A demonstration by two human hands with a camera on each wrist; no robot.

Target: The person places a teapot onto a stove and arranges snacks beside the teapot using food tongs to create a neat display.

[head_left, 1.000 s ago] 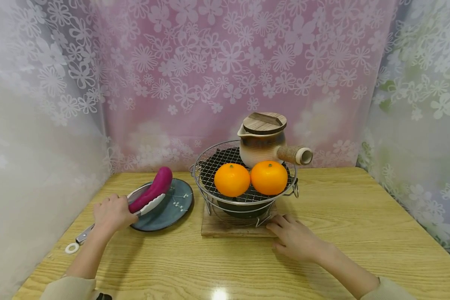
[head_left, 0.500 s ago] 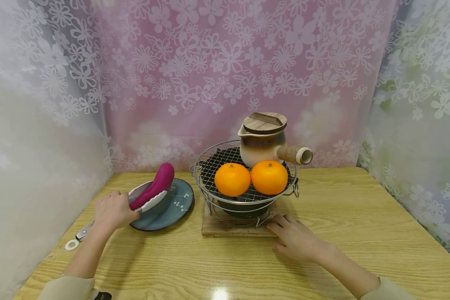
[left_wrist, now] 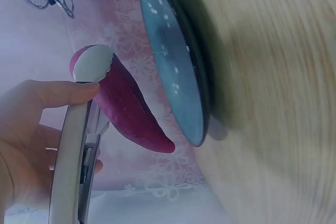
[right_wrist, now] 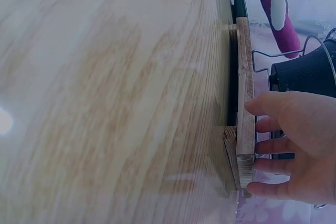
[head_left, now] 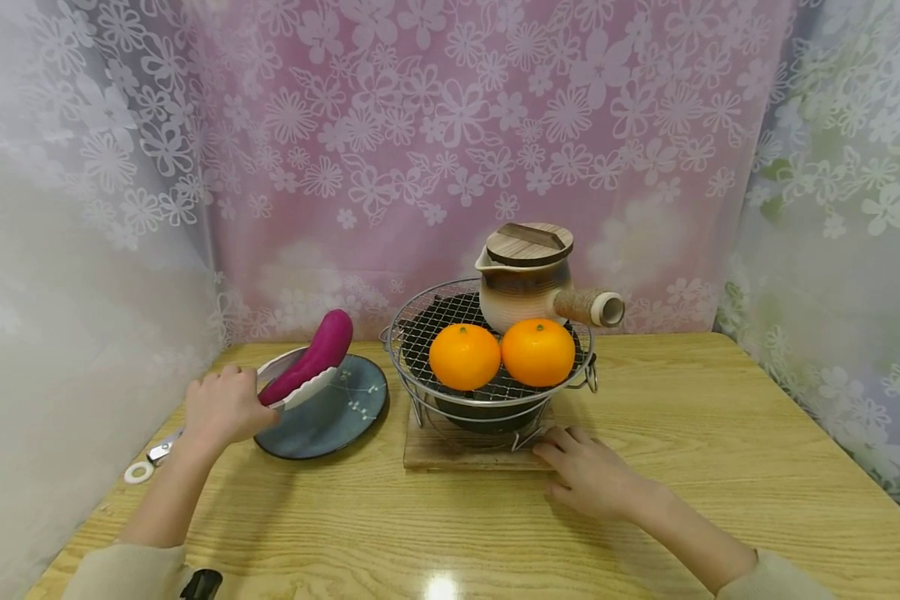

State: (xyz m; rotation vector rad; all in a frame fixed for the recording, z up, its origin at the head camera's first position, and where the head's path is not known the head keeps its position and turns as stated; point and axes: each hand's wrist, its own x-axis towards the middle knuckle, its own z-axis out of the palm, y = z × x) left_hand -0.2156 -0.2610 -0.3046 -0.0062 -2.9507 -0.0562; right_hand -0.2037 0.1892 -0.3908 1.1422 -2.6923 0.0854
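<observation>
My left hand (head_left: 221, 408) grips a pair of kitchen tongs (left_wrist: 73, 156) with white scalloped tips. Pinched in the tongs is a purple sweet potato (head_left: 321, 350), tilted and raised over a blue-grey plate (head_left: 322, 425) with a white blossom pattern. In the left wrist view a gap shows between the sweet potato and the plate. The fingers of my right hand (head_left: 588, 475) rest at the near right corner of a wooden board (head_left: 457, 454), nearly straight. On that board stands a round grill (head_left: 495, 396) with a dark bowl below its wire mesh.
Two oranges (head_left: 463, 357) sit side by side at the front of the mesh. Behind them stands a clay teapot (head_left: 521, 296) with a wooden lid, its rope-wrapped side handle (head_left: 588, 308) jutting right past the grill. Flowered curtains (head_left: 457, 125) surround the table (head_left: 682, 400).
My left hand has risen slightly, carrying the tongs and sweet potato upward from the plate. My right hand keeps its place on the board.
</observation>
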